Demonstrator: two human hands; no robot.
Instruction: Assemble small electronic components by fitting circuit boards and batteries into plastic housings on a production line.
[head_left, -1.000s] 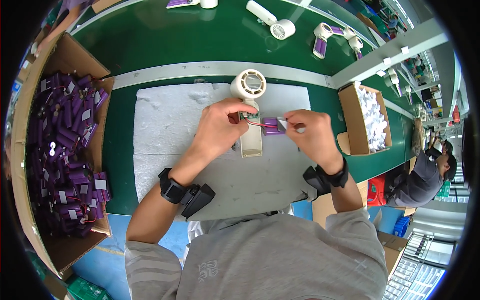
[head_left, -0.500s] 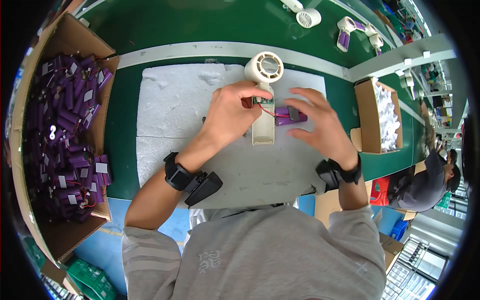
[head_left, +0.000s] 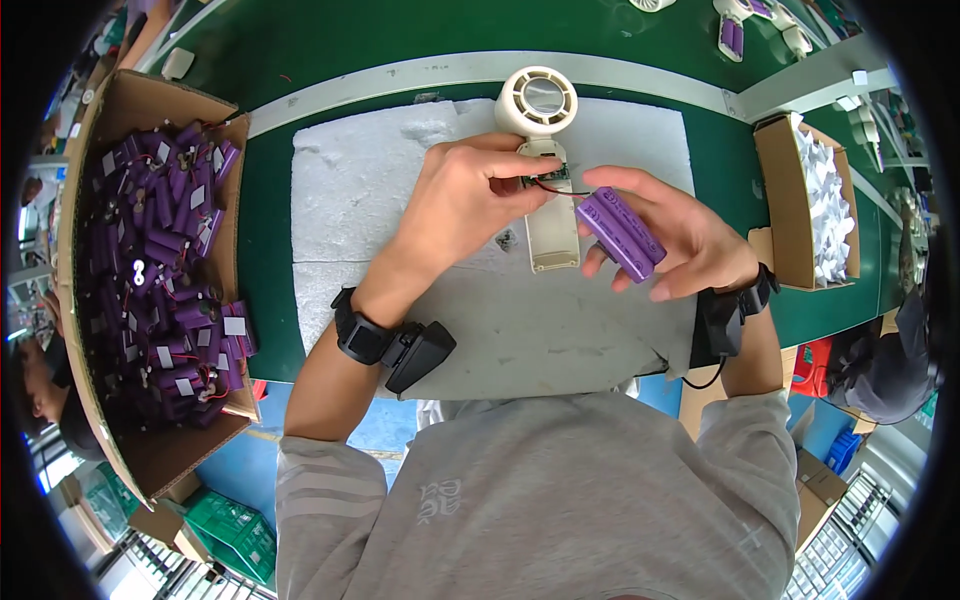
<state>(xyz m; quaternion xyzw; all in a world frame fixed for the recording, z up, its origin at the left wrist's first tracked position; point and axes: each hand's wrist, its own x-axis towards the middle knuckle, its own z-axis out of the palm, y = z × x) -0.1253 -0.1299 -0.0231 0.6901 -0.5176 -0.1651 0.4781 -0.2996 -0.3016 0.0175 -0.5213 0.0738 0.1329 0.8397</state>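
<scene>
A cream handheld fan (head_left: pixel 553 238) lies face up with its handle open, its round head pointing away from me. My left hand (head_left: pixel 455 195) is closed on the upper handle, thumb and fingers pinching at the small green circuit board (head_left: pixel 545 179). Thin red and dark wires run from the board to a purple battery pack (head_left: pixel 622 236) of two cells side by side. My right hand (head_left: pixel 708 245) holds this pack tilted, just right of the handle, with its fingers partly hidden behind it. Beneath are a white foam sheet (head_left: pixel 350 180) and a grey mat (head_left: pixel 540 345).
At left stands a large cardboard box (head_left: pixel 180 97) heaped with wired purple battery packs. A smaller carton (head_left: pixel 785 215) of white pieces stands at right. Beyond a pale rail (head_left: pixel 400 75), more fan parts (head_left: pixel 733 30) lie on the green bench. A person (head_left: pixel 890 360) sits at far right.
My right hand has picked up the purple battery pack, lifting and turning it beside the handle. My left hand stays at the circuit board. The whole view has shifted slightly.
</scene>
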